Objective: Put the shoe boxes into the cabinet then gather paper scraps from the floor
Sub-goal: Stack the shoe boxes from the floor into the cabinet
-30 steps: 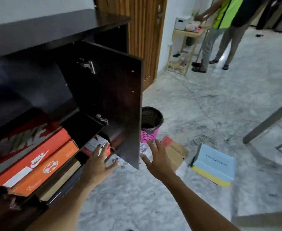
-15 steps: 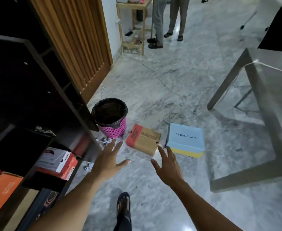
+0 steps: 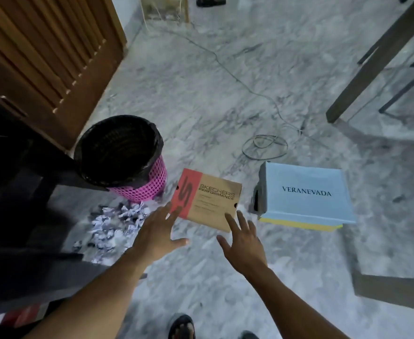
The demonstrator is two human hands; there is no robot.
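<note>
- Head view: reaching down with both hands toward the brown shoe box point(image 3: 209, 200), sitting on the marble floor point(image 3: 225, 94) near its left edge, below the cabinet point(image 3: 17, 216)
- Spreading the left hand point(image 3: 157, 231) wide, fingers straight and gripping nothing, fingertips overlapping the box's red end at its near left corner; touching or just short, impossible to tell
- Keeping the right hand point(image 3: 243, 243) equally splayed and empty, forefinger pointing at the near right corner of the same box
- Running the box's long axis left to right across the reach, red end toward the pink bin point(image 3: 149, 188), plain brown end toward the blue shoe box point(image 3: 303, 194); bracketing that length with one hand at each end, neither clearly nearer
- Judging the coming move: sliding both palms onto the short ends and squeezing inward, then lifting left toward the cabinet
- Showing matte kraft cardboard, flat-faced and sharp-cornered, with black print and small round holes along the edges; probably feeling light, stiff and dry under the palms
- Waiting just beside, to the right: the blue box, pale smooth lid over a yellow base, square-edged and larger
- Lying heaped between cabinet and bin, left of the left hand: crumpled paper scraps point(image 3: 117, 223), white, creased and loose
- Looping across the glossy grey-veined floor beyond both boxes: a thin cable point(image 3: 264, 148), well apart from the hands
</note>
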